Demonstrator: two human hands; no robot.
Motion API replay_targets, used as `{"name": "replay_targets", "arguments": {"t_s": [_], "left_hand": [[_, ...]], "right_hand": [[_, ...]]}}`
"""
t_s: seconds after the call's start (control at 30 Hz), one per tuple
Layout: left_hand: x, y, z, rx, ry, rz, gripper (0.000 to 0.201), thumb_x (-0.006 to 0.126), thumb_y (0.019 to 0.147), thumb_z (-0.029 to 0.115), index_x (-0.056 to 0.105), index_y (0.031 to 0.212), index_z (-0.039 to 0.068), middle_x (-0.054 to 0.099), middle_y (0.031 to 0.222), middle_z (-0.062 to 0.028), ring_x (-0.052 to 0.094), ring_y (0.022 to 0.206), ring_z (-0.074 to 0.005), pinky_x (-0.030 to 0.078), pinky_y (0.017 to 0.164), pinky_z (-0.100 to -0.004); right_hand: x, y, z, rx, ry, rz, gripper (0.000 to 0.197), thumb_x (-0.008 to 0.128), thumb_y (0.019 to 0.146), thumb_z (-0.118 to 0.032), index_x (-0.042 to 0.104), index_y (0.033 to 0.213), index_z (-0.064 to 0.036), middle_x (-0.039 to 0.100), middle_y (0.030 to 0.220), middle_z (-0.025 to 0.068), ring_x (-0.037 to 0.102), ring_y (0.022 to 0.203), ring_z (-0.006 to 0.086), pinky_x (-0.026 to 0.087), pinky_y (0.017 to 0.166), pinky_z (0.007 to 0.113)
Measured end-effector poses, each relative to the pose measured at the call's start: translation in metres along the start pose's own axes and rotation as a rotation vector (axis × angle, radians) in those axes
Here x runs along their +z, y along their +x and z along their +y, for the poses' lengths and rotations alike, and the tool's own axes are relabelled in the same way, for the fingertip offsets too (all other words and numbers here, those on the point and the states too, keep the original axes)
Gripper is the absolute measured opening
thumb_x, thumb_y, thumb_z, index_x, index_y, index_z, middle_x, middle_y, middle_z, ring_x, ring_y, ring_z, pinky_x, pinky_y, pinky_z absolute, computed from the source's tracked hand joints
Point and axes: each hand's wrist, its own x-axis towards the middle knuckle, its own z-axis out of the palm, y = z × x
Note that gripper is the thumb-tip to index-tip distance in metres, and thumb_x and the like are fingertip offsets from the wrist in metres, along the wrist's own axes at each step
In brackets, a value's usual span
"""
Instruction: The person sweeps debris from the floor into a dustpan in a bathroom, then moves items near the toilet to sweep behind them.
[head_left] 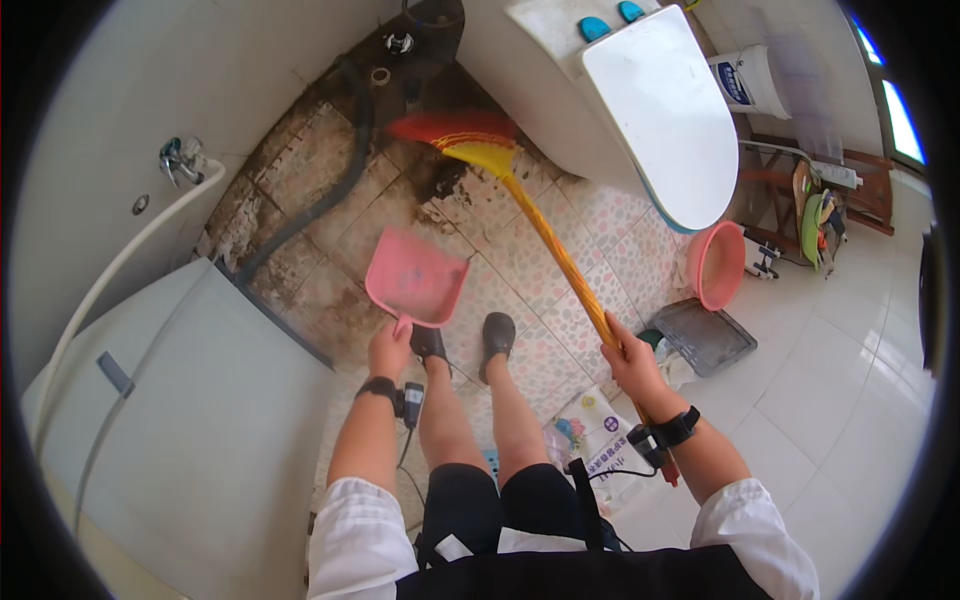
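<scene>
My left hand (389, 350) is closed around the short handle of a pink dustpan (418, 283), held in front of my feet with its wide mouth facing away from me. My right hand (637, 365) grips the yellow handle of a broom (560, 250). The broom slants up to the left, and its red and yellow bristles (465, 135) are over the dirty tiles near the far corner, left of the toilet. Dark dirt (450, 185) lies on the tiles beneath the bristles. The bristles look slightly blurred.
A toilet (660, 115) with its lid down stands at the far right. A grey hose (350, 180) crosses the left floor beside a white appliance (180, 400). Right of me are a pink basin (716, 265), a dark tray (703, 337) and a white printed bag (600, 440).
</scene>
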Motion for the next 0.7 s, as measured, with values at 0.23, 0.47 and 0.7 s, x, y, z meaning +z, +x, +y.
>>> {"name": "replay_targets", "arguments": {"t_s": [0.23,0.47,0.7], "left_hand": [[0.021,0.026,-0.002,0.039,0.025,0.000,0.032,0.056,0.087,0.032,0.060,0.081,0.001,0.056,0.055,-0.0090,0.055,0.044,-0.0201,0.043,0.045,-0.0329],[0.032,0.040,-0.016,-0.039,-0.021,-0.013,0.030,0.057,0.084,0.033,0.061,0.083,0.004,0.059,0.057,-0.0119,0.060,0.057,-0.0301,0.045,0.057,-0.0394],[0.049,0.076,-0.009,0.001,-0.037,0.023,0.030,0.055,0.087,0.030,0.059,0.084,0.001,0.058,0.061,-0.0103,0.057,0.055,-0.0228,0.043,0.054,-0.0351]], "right_hand": [[0.030,0.003,0.036,-0.166,-0.402,0.075,0.055,0.051,0.088,-0.012,0.030,0.139,-0.0078,0.056,0.062,0.0137,0.058,0.053,0.0187,0.047,0.053,0.032],[0.035,-0.012,0.002,0.105,-0.101,-0.100,0.055,0.049,0.088,-0.013,0.028,0.139,-0.0048,0.055,0.059,0.0107,0.056,0.050,0.0167,0.046,0.050,0.031],[0.024,-0.044,-0.010,0.244,-0.092,-0.404,0.055,0.052,0.087,-0.015,0.031,0.136,-0.0003,0.058,0.076,0.0262,0.061,0.069,0.0366,0.048,0.064,0.038]]}}
